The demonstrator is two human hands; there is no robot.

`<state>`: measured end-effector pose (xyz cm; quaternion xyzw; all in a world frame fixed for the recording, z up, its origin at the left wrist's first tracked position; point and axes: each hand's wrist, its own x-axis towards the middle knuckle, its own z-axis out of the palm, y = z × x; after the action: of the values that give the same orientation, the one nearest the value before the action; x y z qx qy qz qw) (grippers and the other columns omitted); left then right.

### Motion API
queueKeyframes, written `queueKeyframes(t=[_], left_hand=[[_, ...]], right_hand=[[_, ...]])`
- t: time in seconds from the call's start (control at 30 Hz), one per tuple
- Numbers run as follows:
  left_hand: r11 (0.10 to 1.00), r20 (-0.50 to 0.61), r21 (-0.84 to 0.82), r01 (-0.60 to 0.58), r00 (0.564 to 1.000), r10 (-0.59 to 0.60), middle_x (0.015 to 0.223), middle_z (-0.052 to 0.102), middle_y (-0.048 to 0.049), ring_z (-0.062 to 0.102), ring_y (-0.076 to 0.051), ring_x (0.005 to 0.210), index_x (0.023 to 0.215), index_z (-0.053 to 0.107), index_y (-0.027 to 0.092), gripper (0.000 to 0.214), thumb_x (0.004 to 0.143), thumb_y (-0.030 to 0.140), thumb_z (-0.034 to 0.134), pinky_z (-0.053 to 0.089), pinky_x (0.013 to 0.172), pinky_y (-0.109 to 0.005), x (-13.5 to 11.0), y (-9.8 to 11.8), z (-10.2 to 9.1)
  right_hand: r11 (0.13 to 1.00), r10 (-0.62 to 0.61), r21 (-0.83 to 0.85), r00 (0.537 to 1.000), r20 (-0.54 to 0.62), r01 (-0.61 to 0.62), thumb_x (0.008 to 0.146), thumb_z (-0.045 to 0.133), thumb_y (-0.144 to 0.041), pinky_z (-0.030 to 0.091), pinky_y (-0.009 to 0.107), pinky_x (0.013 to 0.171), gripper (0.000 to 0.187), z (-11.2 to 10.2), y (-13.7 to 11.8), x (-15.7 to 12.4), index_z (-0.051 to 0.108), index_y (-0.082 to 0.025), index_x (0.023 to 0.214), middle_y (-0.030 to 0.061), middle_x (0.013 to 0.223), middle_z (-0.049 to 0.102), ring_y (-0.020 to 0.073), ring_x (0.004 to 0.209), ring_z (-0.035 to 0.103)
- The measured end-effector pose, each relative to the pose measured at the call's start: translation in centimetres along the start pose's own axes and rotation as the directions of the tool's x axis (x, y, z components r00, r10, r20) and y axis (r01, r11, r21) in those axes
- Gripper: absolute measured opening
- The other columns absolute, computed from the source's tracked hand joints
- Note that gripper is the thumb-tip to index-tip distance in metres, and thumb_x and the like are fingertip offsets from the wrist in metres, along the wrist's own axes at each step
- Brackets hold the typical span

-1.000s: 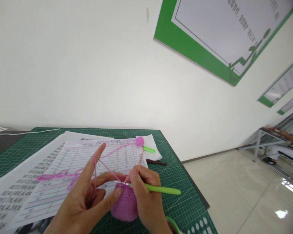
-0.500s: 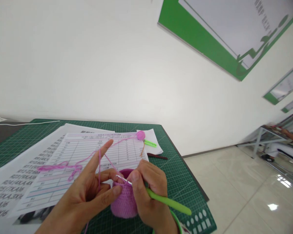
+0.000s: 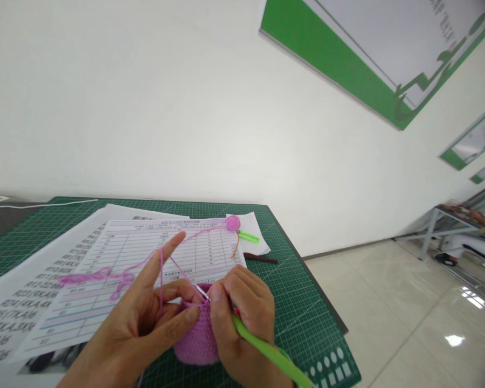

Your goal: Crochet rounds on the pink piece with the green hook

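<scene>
A pink crocheted piece (image 3: 198, 335), shaped like a small cup, is held over the mat. My left hand (image 3: 145, 318) pinches its rim between thumb and fingers, while the raised index finger carries a loop of pink yarn (image 3: 181, 273). My right hand (image 3: 242, 318) is closed round a crochet hook with a green handle (image 3: 267, 350). The hook's silver tip lies at the rim of the piece, against the yarn. My right thumb and fingers hide part of the piece's right side.
A green cutting mat (image 3: 295, 302) covers the table. On it lie printed sheets (image 3: 137, 242), a pink yarn ball (image 3: 233, 222), a light green stitch pin (image 3: 249, 236) and a dark thin stick (image 3: 261, 258). Behind is a white wall; a seated person (image 3: 472, 242) shows far right.
My right hand has turned the hook, so its handle slopes more steeply downward and the tip sits steeper at the rim. The piece has shifted slightly left and tilted.
</scene>
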<state>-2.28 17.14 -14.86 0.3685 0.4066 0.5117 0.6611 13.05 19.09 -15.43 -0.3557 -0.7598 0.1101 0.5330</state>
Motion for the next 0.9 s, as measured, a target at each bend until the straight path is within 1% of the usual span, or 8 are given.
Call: queueKeyframes(t=[0.1,0.23,0.37,0.47,0.53,0.7,0.8,0.9], left_hand=[[1.0,-0.002,0.009,-0.008,1.0,0.008,0.074,0.07,0.0059,0.061,-0.014,0.066,0.147,0.024,0.05,0.095,0.073,0.042,0.084,0.034,0.057,-0.024,0.03,-0.05,-0.03],[1.0,0.003,-0.007,0.001,1.0,-0.001,0.072,0.068,0.0054,0.061,-0.015,0.069,0.146,0.031,0.047,0.093,0.071,0.041,0.085,0.037,0.059,-0.023,-0.08,-0.02,0.01],[0.999,0.002,-0.042,0.003,1.0,-0.003,0.073,0.068,0.0034,0.061,-0.018,0.069,0.148,0.032,0.043,0.095,0.069,0.038,0.086,0.043,0.061,-0.025,-0.25,-0.02,0.33],[0.997,0.007,-0.038,-0.062,0.998,0.062,0.07,0.066,0.001,0.061,-0.02,0.066,0.152,0.03,0.033,0.1,0.068,0.032,0.085,0.045,0.057,-0.027,-0.16,-0.01,0.61],[0.994,0.009,-0.033,-0.108,0.994,0.108,0.069,0.066,0.0008,0.061,-0.02,0.063,0.153,0.03,0.031,0.103,0.067,0.031,0.085,0.048,0.058,-0.029,0.0,0.08,0.73],[0.991,-0.001,-0.02,-0.134,0.991,0.134,0.07,0.067,0.0007,0.06,-0.019,0.061,0.153,0.03,0.032,0.103,0.066,0.03,0.085,0.049,0.056,-0.028,0.19,0.25,0.68],[0.992,-0.019,-0.009,-0.125,0.992,0.125,0.072,0.068,0.0003,0.06,-0.018,0.06,0.153,0.029,0.032,0.103,0.066,0.029,0.084,0.048,0.053,-0.027,-0.05,0.05,0.66],[0.996,-0.048,0.037,-0.084,0.995,0.086,0.074,0.07,0.0007,0.06,-0.016,0.061,0.151,0.031,0.038,0.098,0.069,0.031,0.084,0.045,0.052,-0.023,-0.33,-0.14,0.71]], right_hand=[[0.999,-0.045,-0.024,0.999,-0.013,0.045,0.089,0.044,-0.008,0.028,0.03,0.056,0.028,0.17,0.21,-0.11,0.033,-0.022,0.067,-0.0034,0.061,0.04,0.0108,0.058,0.04],[0.996,-0.084,-0.027,0.996,-0.025,0.083,0.09,0.044,-0.009,0.027,0.031,0.056,0.026,0.2,0.26,-0.29,0.035,-0.021,0.069,-0.0033,0.061,0.04,0.0112,0.059,0.039],[0.999,-0.042,0.015,0.999,-0.016,0.042,0.092,0.042,-0.011,0.031,0.029,0.058,0.024,0.03,0.01,-0.36,0.037,-0.021,0.07,-0.0024,0.064,0.045,0.0107,0.062,0.043],[0.998,0.002,0.062,1.0,-0.012,-0.001,0.093,0.041,-0.013,0.032,0.027,0.057,0.026,-0.21,-0.2,-0.28,0.035,-0.021,0.069,-0.0029,0.063,0.044,0.0095,0.06,0.044],[0.996,0.031,0.086,1.0,-0.005,-0.031,0.093,0.04,-0.014,0.033,0.026,0.056,0.027,-0.41,-0.3,-0.2,0.035,-0.021,0.068,-0.0032,0.062,0.043,0.0088,0.059,0.044],[0.991,0.08,0.106,0.997,0.003,-0.08,0.095,0.04,-0.016,0.035,0.024,0.056,0.028,-0.58,-0.43,-0.11,0.036,-0.02,0.068,-0.0033,0.062,0.044,0.0081,0.059,0.045],[0.995,0.041,0.094,0.999,-0.01,-0.04,0.093,0.042,-0.014,0.034,0.026,0.056,0.026,-0.34,-0.34,-0.19,0.034,-0.021,0.069,-0.0035,0.062,0.043,0.0089,0.059,0.044],[0.997,-0.006,0.076,1.0,-0.023,0.008,0.091,0.043,-0.013,0.031,0.028,0.055,0.026,-0.14,-0.17,-0.26,0.032,-0.022,0.069,-0.0036,0.062,0.04,0.0099,0.059,0.041]])
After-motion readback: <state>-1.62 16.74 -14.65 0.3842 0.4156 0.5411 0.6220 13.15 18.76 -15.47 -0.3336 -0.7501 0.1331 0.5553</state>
